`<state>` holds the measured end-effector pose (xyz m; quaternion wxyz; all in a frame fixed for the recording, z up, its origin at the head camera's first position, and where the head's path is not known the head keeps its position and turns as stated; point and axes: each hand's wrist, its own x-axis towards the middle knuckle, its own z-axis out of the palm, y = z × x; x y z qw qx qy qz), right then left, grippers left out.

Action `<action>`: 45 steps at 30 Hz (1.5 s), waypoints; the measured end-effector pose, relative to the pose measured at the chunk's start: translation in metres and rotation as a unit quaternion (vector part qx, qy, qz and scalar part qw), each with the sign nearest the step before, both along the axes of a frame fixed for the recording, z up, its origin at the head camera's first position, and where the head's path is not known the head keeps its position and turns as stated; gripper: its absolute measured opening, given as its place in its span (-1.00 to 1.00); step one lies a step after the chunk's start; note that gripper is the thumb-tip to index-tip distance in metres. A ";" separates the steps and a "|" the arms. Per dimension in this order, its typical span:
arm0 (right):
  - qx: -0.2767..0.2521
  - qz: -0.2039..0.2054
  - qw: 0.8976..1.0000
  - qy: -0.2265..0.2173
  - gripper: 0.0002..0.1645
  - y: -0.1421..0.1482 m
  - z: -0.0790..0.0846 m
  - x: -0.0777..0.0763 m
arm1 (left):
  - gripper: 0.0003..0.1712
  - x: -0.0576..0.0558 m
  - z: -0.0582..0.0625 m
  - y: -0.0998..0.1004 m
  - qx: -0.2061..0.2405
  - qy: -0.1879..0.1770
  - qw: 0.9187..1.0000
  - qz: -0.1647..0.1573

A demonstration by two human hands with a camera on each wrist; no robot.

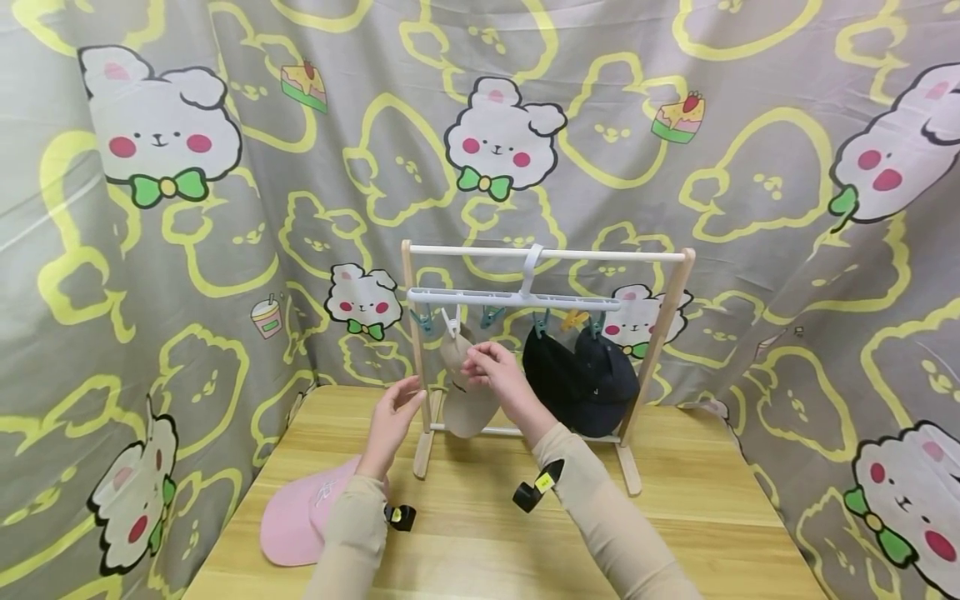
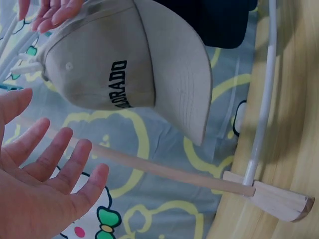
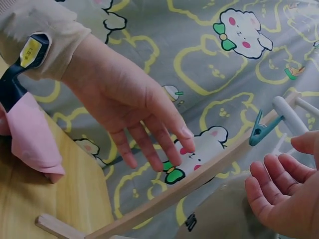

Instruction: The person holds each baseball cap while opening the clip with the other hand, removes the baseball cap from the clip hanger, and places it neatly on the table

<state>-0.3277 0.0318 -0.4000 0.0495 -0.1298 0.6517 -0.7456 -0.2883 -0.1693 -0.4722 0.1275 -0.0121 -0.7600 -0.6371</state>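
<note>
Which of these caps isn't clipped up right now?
The pink cap: it alone lies on the table, while the beige cap and the dark headwear hang from clips.

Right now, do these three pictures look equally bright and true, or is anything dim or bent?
Not equally: the head view is brightest, with the curtain washed pale at far left; the left wrist view is dimmer and bluish, its white lower bar looking bowed, probably lens distortion, but the beige cap fairly crisp; the right wrist view is also dimmer.
</note>
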 end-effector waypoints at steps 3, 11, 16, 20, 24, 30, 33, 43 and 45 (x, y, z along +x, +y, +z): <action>-0.002 -0.003 1.000 0.004 -0.78 0.001 0.004 -0.004 | -0.46 -0.005 0.000 0.003 0.003 0.009 1.000 -0.006; 0.011 -0.022 1.000 0.020 -0.77 0.004 0.016 -0.013 | -0.39 -0.013 0.005 0.013 0.002 0.005 1.000 -0.030; -0.001 -0.032 0.999 0.019 -0.79 0.005 0.019 -0.019 | -0.30 -0.024 0.002 0.018 -0.005 0.010 0.999 -0.032; -0.010 -0.037 0.999 0.012 -0.79 0.005 0.020 -0.024 | -0.19 -0.029 0.004 0.023 -0.007 0.008 0.999 -0.040; -0.003 -0.039 0.999 0.015 -0.70 0.004 0.022 -0.027 | -0.09 -0.033 0.007 0.027 -0.002 0.000 0.999 -0.049; 0.011 -0.046 0.999 0.022 -0.63 -0.001 0.026 -0.030 | 0.03 -0.039 0.007 0.034 0.007 -0.014 0.998 -0.057; 0.010 -0.048 0.998 0.025 -0.64 -0.002 0.027 -0.031 | 0.08 -0.042 0.007 0.036 0.008 -0.016 0.998 -0.056; 0.055 -0.063 0.995 0.052 -0.60 -0.004 0.029 -0.033 | 0.15 -0.050 0.004 0.044 0.016 -0.006 0.998 -0.066; 0.067 -0.063 0.994 0.055 -0.56 -0.004 0.029 -0.033 | 0.16 -0.051 0.004 0.045 0.017 -0.006 0.997 -0.071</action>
